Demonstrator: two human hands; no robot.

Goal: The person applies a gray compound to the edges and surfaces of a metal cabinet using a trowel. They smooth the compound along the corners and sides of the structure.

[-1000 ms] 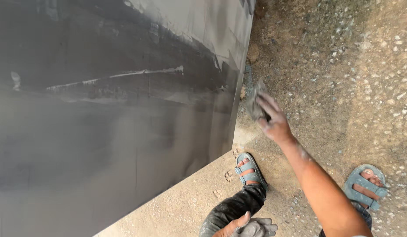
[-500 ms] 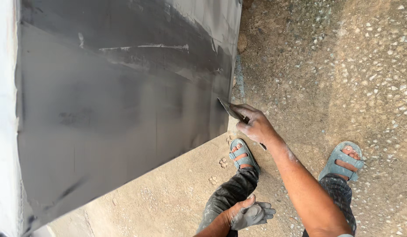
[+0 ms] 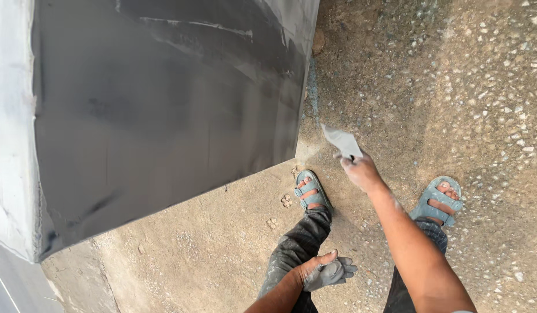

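My right hand (image 3: pixel 362 171) grips a putty knife (image 3: pixel 342 141) with a grey-smeared blade, held in the air just off the right edge of a large dark grey panel (image 3: pixel 164 110). The blade points up and to the left, a short way from the panel's lower right corner. My left hand (image 3: pixel 321 269) hangs low by my left leg and clutches a wad of grey cloth or putty (image 3: pixel 337 272). The panel's surface shows smooth grey coating with a pale streak near the top.
I stand on rough pebbled concrete ground (image 3: pixel 454 87). My feet wear blue-grey sandals, the left sandal (image 3: pixel 310 190) close to the panel's bottom corner and the right sandal (image 3: pixel 437 200) farther out. A pale grey side face of the panel (image 3: pixel 10 127) runs along the left.
My right hand has come away from the panel's right edge, moving down and to the right with the putty knife. My view has shifted, so the panel sits higher and farther left.
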